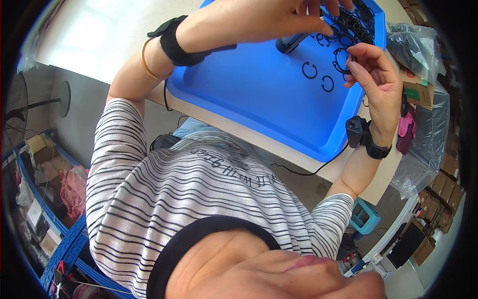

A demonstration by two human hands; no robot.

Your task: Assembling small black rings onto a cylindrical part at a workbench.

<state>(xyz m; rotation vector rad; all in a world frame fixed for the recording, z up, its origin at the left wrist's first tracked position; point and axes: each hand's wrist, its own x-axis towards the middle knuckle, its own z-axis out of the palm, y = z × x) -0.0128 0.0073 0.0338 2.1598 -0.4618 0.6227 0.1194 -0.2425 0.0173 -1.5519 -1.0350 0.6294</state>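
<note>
A blue plastic tray (239, 99) lies on the table before me. Black retaining rings (356, 22) are heaped at its far right, with several loose ones such as this open ring (309, 70) on the tray floor. My right hand (376, 82), over the tray's right side, pinches a black retaining ring (338, 62) between thumb and fingers. Above the tray's far part, my left hand (284, 20) reaches across beside the heap. Its fingers are apart, partly cut off by the upper edge, and I see nothing held in them.
Under my left hand a dark bar-shaped object (289, 44) stands in the tray. A black cable (313, 172) runs along the near table edge (249, 130). Clear plastic wrapping (423, 134) and a cardboard box (420, 92) lie at the right. A blue rack (64, 244) stands at the left.
</note>
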